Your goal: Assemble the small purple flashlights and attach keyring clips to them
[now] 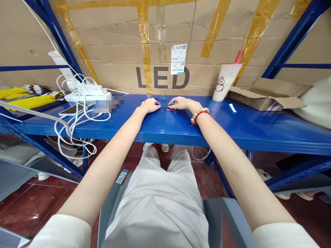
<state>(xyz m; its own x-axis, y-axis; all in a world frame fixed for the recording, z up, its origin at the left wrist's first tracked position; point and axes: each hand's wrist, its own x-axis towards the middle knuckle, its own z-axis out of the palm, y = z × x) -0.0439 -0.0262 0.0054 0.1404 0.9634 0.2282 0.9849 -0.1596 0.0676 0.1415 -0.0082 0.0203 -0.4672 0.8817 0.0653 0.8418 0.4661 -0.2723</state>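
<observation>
Close to the middle of the blue tabletop (191, 128), my left hand (149, 106) rests with its fingers closed round a small purple thing (158, 103) with a shiny metal part. More purple shows just behind those fingers. A short gap to the right, my right hand (180, 103) is bent over the table, thumb and forefinger apart. Below its fingertips lies another small purple shiny piece (168, 109); a silvery bit shows beside it, partly hidden by the hand. Both purple pieces are too small for me to tell their kind. A beaded bracelet (200, 115) circles my right wrist.
A large cardboard box (113, 51) marked LED stands behind the table. At left are a white power strip (88, 98), tangled white cables, a phone (74, 109) and yellow items (33, 101). At right stand a drink cup (226, 81), a paper scrap (232, 107) and an opened carton (266, 94).
</observation>
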